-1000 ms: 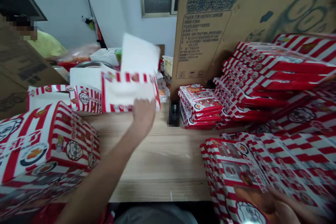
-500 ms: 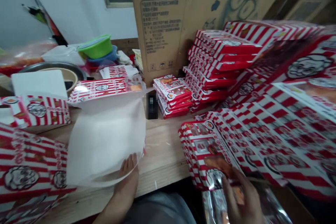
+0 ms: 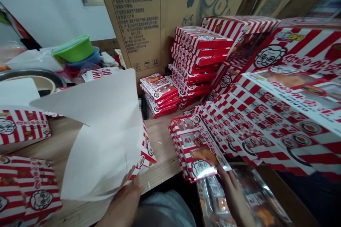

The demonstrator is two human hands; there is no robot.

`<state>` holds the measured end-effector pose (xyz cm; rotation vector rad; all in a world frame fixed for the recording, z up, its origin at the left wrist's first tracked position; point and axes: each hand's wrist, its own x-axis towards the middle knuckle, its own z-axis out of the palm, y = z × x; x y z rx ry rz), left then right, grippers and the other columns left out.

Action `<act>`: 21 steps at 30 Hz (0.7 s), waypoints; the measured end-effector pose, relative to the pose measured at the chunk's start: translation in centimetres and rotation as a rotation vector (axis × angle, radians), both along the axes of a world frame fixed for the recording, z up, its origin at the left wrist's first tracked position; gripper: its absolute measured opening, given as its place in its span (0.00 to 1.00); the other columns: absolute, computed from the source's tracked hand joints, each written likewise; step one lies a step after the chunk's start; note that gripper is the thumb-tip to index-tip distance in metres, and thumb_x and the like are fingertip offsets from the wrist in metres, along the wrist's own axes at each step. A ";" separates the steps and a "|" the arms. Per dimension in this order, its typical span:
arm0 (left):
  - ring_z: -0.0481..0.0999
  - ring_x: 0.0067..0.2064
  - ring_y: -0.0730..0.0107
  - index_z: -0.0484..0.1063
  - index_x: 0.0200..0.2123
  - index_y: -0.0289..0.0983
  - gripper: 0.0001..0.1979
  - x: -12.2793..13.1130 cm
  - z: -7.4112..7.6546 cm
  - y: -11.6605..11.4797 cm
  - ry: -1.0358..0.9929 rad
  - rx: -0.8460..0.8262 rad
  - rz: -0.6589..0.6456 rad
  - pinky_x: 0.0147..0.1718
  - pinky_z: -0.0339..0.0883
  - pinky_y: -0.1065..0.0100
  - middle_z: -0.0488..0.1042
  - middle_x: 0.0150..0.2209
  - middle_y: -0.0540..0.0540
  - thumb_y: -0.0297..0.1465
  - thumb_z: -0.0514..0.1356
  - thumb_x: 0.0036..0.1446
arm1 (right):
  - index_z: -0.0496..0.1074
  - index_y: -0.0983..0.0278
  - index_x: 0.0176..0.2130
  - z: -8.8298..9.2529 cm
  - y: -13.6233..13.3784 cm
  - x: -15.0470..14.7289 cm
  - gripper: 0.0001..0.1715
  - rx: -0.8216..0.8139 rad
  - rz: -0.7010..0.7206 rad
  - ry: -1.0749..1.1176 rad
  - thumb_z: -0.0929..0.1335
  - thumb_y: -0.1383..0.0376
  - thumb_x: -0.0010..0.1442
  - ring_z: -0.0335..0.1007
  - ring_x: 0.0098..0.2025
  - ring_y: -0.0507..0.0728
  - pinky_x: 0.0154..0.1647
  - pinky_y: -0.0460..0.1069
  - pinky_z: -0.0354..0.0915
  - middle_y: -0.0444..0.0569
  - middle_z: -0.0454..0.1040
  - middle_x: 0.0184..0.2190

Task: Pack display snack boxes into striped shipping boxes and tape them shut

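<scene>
My left hand (image 3: 128, 195) is closed on the near right edge of an open paper carton (image 3: 103, 152). Its white inside faces up, its flaps stand raised, and a red-and-white striped side shows at the right. Some of this hand's fingers are hidden by the carton wall. My right hand (image 3: 233, 189) has its fingertips closed on the near right corner of a flat striped snack box (image 3: 204, 152). That box, with a food picture and a cartoon face, tops a small stack at the table's front edge.
Many flat striped boxes (image 3: 250, 117) lean in rows at right; more are stacked (image 3: 201, 49) behind. A large brown cardboard box (image 3: 170, 10) stands at the back. Striped cartons (image 3: 34, 188) lie at left, near a green bowl (image 3: 74, 51). Clear-wrapped packs (image 3: 258, 198) fill a container below right.
The view has turned right. The carton has turned and its back flap now shows white. My right hand has gone from over the top box to its near corner.
</scene>
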<state>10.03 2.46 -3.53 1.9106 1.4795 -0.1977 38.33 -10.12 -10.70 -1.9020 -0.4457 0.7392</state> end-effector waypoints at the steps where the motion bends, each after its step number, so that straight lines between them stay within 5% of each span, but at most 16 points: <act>1: 0.62 0.57 0.57 0.64 0.53 0.37 0.23 -0.1 1.3 0.0 0.010 -0.075 -0.107 0.55 0.53 0.57 0.64 0.55 0.40 0.34 0.50 0.54 | 0.70 0.61 0.44 0.7 -0.1 -0.1 0.28 -0.074 0.000 0.034 0.63 0.47 0.49 0.66 0.49 0.66 0.50 0.59 0.61 0.50 0.74 0.42; 3: 0.65 0.55 0.60 0.65 0.53 0.44 0.22 0.4 3.3 0.3 -0.131 -0.220 -0.271 0.55 0.55 0.61 0.67 0.54 0.47 0.40 0.50 0.55 | 0.72 0.60 0.41 2.1 -0.2 -0.3 0.27 -0.199 0.026 0.096 0.64 0.46 0.47 0.66 0.49 0.67 0.52 0.62 0.58 0.51 0.74 0.42; 5: 0.63 0.57 0.65 0.62 0.54 0.47 0.24 1.8 3.7 0.7 -0.349 -0.351 -0.290 0.56 0.54 0.66 0.64 0.55 0.52 0.46 0.47 0.56 | 0.74 0.58 0.38 3.2 0.0 -0.1 0.24 -0.233 0.067 0.153 0.66 0.46 0.46 0.65 0.51 0.66 0.53 0.61 0.57 0.51 0.74 0.43; 10: 0.46 0.63 0.64 0.49 0.61 0.31 0.37 8.0 0.3 1.0 -0.572 -0.379 0.073 0.60 0.42 0.63 0.48 0.62 0.43 0.48 0.47 0.54 | 0.75 0.62 0.35 4.1 2.8 1.6 0.22 -0.002 0.268 0.560 0.68 0.49 0.46 0.68 0.48 0.65 0.48 0.60 0.61 0.53 0.75 0.40; 13: 0.53 0.62 0.64 0.53 0.59 0.38 0.32 10.7 -1.7 0.7 -0.776 -0.457 0.228 0.58 0.49 0.62 0.53 0.61 0.45 0.48 0.46 0.55 | 0.76 0.63 0.35 3.8 4.3 2.0 0.20 0.116 0.393 0.718 0.68 0.51 0.48 0.70 0.44 0.64 0.46 0.59 0.62 0.53 0.77 0.36; 16: 0.63 0.56 0.64 0.56 0.54 0.45 0.26 11.5 -2.7 0.6 -0.902 -0.508 0.258 0.53 0.59 0.65 0.63 0.56 0.47 0.49 0.48 0.54 | 0.76 0.64 0.32 2.8 4.1 1.1 0.17 0.162 0.342 0.722 0.69 0.53 0.48 0.72 0.40 0.63 0.45 0.58 0.63 0.51 0.77 0.32; 21: 0.66 0.53 0.57 0.43 0.56 0.34 0.39 10.0 -1.6 -0.2 -0.917 -0.490 0.283 0.50 0.61 0.59 0.64 0.53 0.35 0.49 0.55 0.48 | 0.76 0.63 0.27 0.9 0.8 -0.9 0.15 0.173 0.149 0.795 0.74 0.55 0.42 0.73 0.30 0.60 0.37 0.53 0.67 0.47 0.76 0.23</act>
